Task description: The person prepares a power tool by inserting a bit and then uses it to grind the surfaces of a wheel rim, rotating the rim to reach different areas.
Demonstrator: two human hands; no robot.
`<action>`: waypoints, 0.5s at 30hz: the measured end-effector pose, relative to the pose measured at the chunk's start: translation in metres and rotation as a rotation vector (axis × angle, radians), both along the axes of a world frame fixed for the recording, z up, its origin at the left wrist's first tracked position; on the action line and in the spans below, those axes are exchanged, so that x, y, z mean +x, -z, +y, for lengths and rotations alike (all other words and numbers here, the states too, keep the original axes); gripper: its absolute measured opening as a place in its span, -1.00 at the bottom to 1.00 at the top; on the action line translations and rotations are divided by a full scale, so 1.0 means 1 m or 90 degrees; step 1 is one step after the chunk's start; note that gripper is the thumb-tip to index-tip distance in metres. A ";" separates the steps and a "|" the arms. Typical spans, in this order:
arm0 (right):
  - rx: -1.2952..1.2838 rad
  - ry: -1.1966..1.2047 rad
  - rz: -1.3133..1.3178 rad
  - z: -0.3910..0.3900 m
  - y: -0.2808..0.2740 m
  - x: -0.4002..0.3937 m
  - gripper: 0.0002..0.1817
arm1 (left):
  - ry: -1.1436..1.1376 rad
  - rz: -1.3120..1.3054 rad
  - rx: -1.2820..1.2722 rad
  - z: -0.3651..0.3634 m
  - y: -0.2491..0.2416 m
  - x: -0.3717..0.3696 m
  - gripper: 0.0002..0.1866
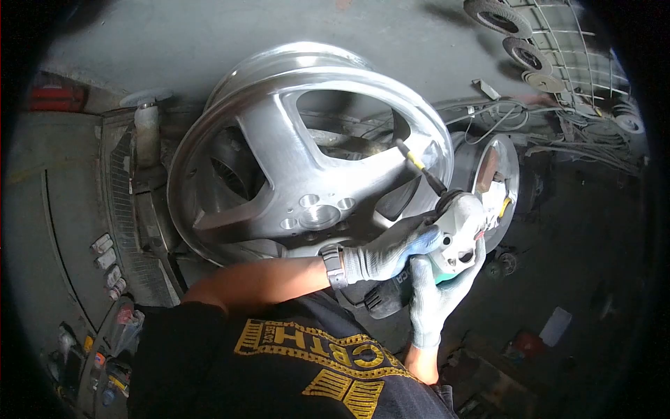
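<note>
A shiny metal wheel rim (258,133) with broad spokes lies in front of me, tilted. My left hand (401,248), gloved and with a watch at the wrist, is closed on the head end of a power tool (460,230). From below, my right hand (443,297), also gloved, wraps round the tool's green and dark body. A thin shaft with a yellow band (417,162) points from the tool to a brightly lit spoke on the rim's right side. Whether its tip touches the metal I cannot tell.
Behind the tool stands a second rim (513,174) with a brown block (487,170) on it. Cables (502,112) and a wire rack with round discs (527,54) are at the upper right. Bottles and small items (108,380) lie at the lower left, below several small containers (106,260).
</note>
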State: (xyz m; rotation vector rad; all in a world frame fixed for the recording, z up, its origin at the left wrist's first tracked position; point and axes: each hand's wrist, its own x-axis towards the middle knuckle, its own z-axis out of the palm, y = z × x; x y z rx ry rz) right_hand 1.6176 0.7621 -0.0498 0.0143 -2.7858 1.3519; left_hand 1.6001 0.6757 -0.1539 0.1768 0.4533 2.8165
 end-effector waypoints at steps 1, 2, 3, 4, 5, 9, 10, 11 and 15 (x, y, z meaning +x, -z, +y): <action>-0.022 0.020 -0.008 -0.002 0.000 -0.001 0.16 | 0.024 0.004 0.023 -0.001 -0.001 -0.003 -0.43; -0.044 0.039 -0.017 -0.004 0.001 -0.001 0.16 | 0.023 0.004 0.022 0.000 0.002 0.000 -0.43; -0.045 0.038 -0.018 -0.003 0.002 -0.001 0.16 | 0.005 -0.007 -0.012 0.001 0.008 0.006 -0.41; -0.033 -0.012 -0.015 -0.002 0.004 0.002 0.16 | -0.012 -0.018 -0.046 -0.002 0.008 0.011 -0.40; -0.020 -0.061 -0.013 0.001 0.005 0.004 0.16 | -0.029 0.014 -0.036 -0.009 0.003 0.018 -0.41; -0.042 -0.064 -0.033 0.003 0.005 0.007 0.19 | -0.080 0.032 -0.064 -0.007 0.005 0.021 -0.41; 0.007 -0.058 -0.015 0.006 0.005 0.003 0.18 | -0.089 0.027 -0.137 -0.008 0.004 0.020 -0.41; 0.010 -0.057 -0.015 0.004 0.005 0.001 0.18 | -0.027 0.000 -0.010 -0.008 0.001 0.012 -0.39; 0.022 0.012 0.018 0.003 0.007 -0.002 0.18 | -0.031 0.030 -0.017 0.000 0.010 0.002 -0.47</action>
